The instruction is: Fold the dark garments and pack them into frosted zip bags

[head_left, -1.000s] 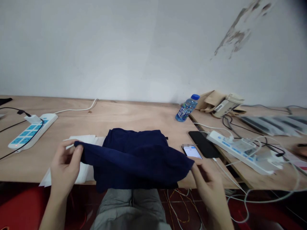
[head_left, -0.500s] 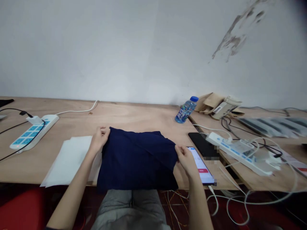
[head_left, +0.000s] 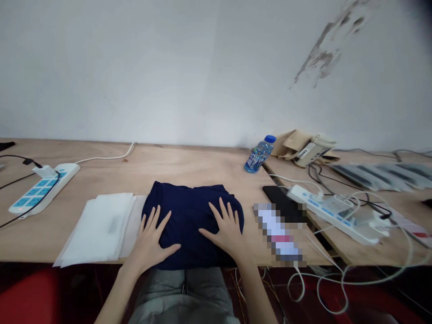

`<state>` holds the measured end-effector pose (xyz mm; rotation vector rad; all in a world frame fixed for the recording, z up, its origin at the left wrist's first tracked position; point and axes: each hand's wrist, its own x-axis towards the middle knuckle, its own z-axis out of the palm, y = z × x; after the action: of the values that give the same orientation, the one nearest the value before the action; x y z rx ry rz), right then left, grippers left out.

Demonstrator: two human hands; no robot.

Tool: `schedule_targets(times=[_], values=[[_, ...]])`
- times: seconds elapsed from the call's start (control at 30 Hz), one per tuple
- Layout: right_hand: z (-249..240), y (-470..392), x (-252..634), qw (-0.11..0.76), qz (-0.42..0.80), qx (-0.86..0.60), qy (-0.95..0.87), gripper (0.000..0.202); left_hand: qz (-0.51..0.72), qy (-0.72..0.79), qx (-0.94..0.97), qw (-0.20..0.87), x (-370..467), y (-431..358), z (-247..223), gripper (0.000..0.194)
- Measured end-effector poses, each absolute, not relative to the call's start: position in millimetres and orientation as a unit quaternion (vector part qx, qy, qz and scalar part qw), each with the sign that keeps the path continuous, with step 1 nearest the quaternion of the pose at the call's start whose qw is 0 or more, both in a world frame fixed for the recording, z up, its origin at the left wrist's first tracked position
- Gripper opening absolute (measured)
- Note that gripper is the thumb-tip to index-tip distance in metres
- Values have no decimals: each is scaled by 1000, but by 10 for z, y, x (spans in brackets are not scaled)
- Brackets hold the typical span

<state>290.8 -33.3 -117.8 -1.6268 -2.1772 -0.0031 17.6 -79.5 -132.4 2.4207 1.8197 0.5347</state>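
A dark navy folded cloth point(head_left: 189, 216), perhaps a garment, lies at the front edge of the wooden table point(head_left: 189, 166). On its left side rests my left hand point(head_left: 153, 240), fingers spread and palm down. My right hand point(head_left: 227, 227) lies flat on the cloth's right side, fingers apart as well. Neither hand grips anything. To the left of the cloth is a stack of white sheets point(head_left: 97, 229). A phone with a lit, partly blurred screen point(head_left: 275, 231) lies to the right of my right hand.
Farther right are a black flat object point(head_left: 281, 202) and a white power strip point(head_left: 334, 216) with tangled cables. A blue-capped bottle point(head_left: 259, 155) stands behind, near a brown paper bag point(head_left: 292, 141). Another power strip point(head_left: 43, 189) lies at left. A red seat point(head_left: 30, 297) is below.
Both hands have let go of the cloth's side edges and moved inward, now lying spread on top. The cloth's right side is now tucked in and rounder.
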Motion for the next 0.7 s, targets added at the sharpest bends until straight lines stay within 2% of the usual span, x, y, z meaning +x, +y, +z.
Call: schedule_targets(times=[0.07, 0.23, 0.3, 0.47, 0.7], values=[[-1304, -290, 2909, 181, 15, -614, -768, 88, 172, 595, 785, 28, 163, -780, -1348, 93], [-1294, -306, 2915, 162, 32, -629, -760, 87, 187, 596, 781, 7, 174, -790, -1349, 93], [-1218, -353, 2887, 161, 30, -633, -757, 84, 197, 598, 777, -3, 194, -799, -1319, 89], [-1194, -459, 2708, 197, -37, -636, -745, 69, 233, 591, 772, -34, 283, -722, -1224, 62], [-1431, -431, 2482, 189, -92, -666, -716, 61, 205, 631, 744, -82, 391, -533, -1467, 62]])
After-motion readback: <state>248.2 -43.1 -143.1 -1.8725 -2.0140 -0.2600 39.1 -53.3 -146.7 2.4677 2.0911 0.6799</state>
